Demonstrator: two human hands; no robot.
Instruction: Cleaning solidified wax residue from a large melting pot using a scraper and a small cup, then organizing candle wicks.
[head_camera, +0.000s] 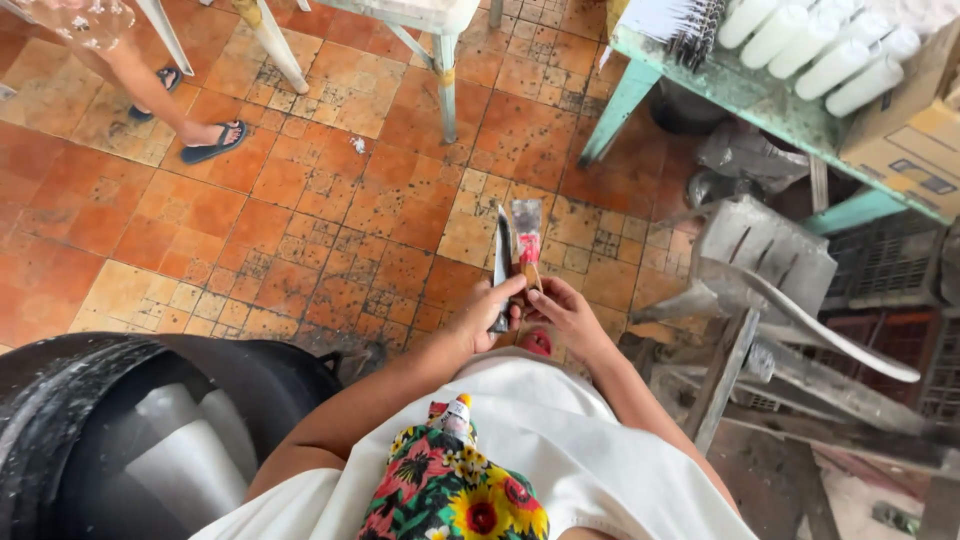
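Observation:
My left hand and my right hand meet in front of me, above the tiled floor. Together they hold a small paintbrush with a wooden handle, a red band and pale bristles pointing away from me. A dark flat strip stands upright in my left hand beside the brush. My right fingers pinch the brush handle from the right. A small glue tube with an orange tip rests on a flowered cloth in my lap.
A big black tub sits at my left. A worn grey wooden stand is at my right. A green table holds white tubes and a carton. Another person's sandalled feet stand at far left.

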